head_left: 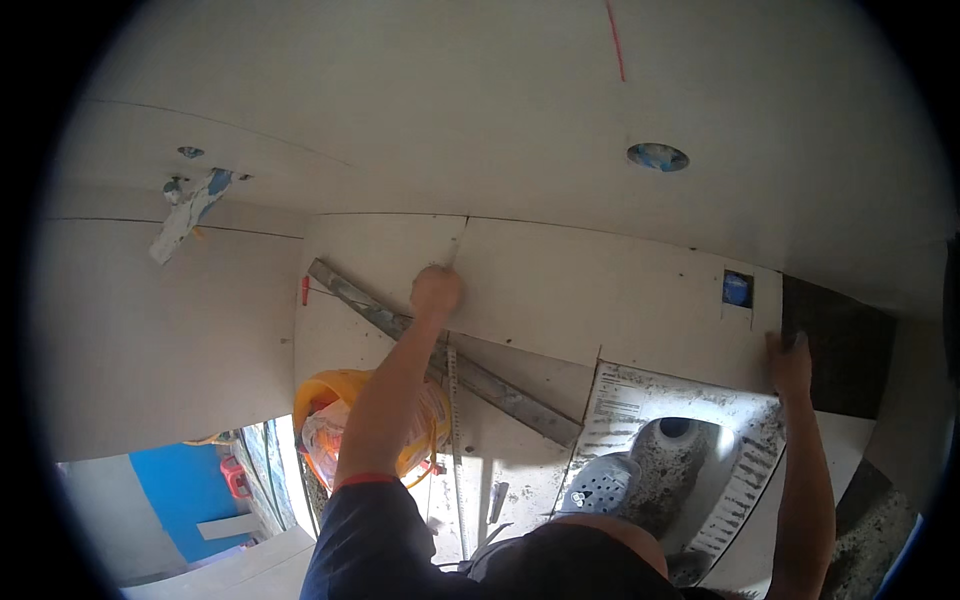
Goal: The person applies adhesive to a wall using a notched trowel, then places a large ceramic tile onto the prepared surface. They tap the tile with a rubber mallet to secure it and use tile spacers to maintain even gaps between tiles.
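A long pale tile with a small square cutout near its right end lies along the foot of the wall. My left hand is closed at the tile's left end, beside the joint with the neighbouring tile; what is in its fingers, if anything, is hidden. At the opposite end my right hand grips the tile's right edge, next to a dark bare patch. Blue material shows through the cutout. Under my left forearm passes a long grey metal straightedge, lying diagonally across the floor.
A dirty squat toilet is set in the floor, with my grey clog on its left side. A yellow bucket stands left of my left forearm. A wall hole and a whitish-blue hanging strip are farther up.
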A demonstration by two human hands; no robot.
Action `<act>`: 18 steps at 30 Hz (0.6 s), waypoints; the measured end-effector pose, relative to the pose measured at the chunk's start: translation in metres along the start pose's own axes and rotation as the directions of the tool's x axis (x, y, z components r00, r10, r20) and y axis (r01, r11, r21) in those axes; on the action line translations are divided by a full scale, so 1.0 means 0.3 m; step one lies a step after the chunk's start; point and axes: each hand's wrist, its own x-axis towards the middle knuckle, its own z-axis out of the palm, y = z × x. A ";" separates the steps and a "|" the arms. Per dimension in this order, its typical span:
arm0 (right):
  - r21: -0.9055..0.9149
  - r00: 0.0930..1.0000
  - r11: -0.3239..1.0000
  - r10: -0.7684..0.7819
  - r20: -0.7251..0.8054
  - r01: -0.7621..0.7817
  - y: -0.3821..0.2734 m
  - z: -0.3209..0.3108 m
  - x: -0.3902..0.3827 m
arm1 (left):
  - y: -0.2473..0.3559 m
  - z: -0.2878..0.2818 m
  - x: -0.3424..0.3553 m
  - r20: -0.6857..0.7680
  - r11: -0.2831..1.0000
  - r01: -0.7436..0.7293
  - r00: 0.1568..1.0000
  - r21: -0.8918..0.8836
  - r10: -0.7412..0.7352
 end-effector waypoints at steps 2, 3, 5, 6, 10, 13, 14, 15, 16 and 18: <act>0.016 0.993 0.998 0.055 0.100 -0.057 -0.111 -0.029 -0.029 | -0.162 0.077 0.091 0.138 0.964 -0.122 0.986 0.236 0.091; 0.034 0.995 0.998 0.041 0.086 -0.044 -0.091 -0.025 -0.015 | -0.159 0.086 0.117 0.203 0.927 -0.197 0.970 0.319 0.137; 0.047 0.998 0.998 0.038 0.046 -0.040 0.004 -0.005 0.011 | -0.029 0.068 0.097 0.313 0.847 -0.308 0.933 0.433 0.179; 0.066 0.999 0.997 0.024 0.032 -0.026 0.024 0.007 0.024 | -0.030 0.076 0.096 0.276 0.809 -0.378 0.921 0.451 0.276; 0.087 0.997 0.995 -0.056 0.052 0.051 0.055 0.069 0.053 | -0.095 0.066 0.050 0.167 0.712 -0.479 0.870 0.513 0.465; 0.050 0.988 0.988 -0.150 0.031 0.148 0.150 0.145 0.103 | -0.142 0.105 0.065 0.062 0.949 -0.309 0.950 0.057 0.306; -0.006 0.987 0.988 -0.154 0.048 0.155 0.200 0.148 0.127 | -0.046 0.085 0.042 0.204 0.967 0.011 0.978 -0.255 0.043; -0.051 0.984 0.985 -0.164 0.063 0.167 0.225 0.138 0.145 | 0.045 0.040 0.011 0.327 0.805 0.364 0.918 -0.468 -0.225; -0.017 0.992 0.992 -0.124 0.033 0.124 0.193 0.141 0.133 | 0.076 -0.017 -0.025 0.301 0.837 0.340 0.927 -0.429 -0.223; 0.054 0.999 0.998 -0.037 -0.018 0.038 0.091 0.132 0.065 | 0.079 -0.073 -0.067 0.251 0.892 0.294 0.944 -0.344 -0.214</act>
